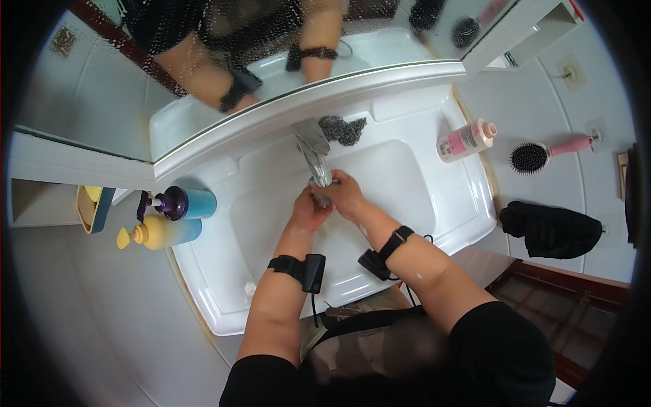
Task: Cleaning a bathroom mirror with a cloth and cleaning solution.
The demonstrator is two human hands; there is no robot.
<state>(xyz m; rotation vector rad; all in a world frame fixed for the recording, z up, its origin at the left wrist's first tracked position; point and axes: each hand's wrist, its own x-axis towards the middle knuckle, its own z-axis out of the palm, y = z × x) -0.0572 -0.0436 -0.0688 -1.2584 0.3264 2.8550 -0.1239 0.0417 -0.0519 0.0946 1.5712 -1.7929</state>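
My left hand (309,209) and my right hand (349,196) are together under the spout of the chrome faucet (316,152), over the white sink basin (274,213). Between their fingers is a small greyish, partly see-through object (321,195). The fingers and spout cover much of it, so I cannot tell exactly what it is. Whitish wet streaks show on my wrists. Just behind the faucet, on the sink's back ledge, lie dark steel-wool scouring pads (344,130).
Left are a blue pump bottle (199,203) and a yellow-blue pump bottle (173,232). A pink-and-white bottle (460,141) stands right. A hairbrush (530,156) and a black cloth (552,230) hang on the wall. A wet mirror (274,46) rises behind the sink.
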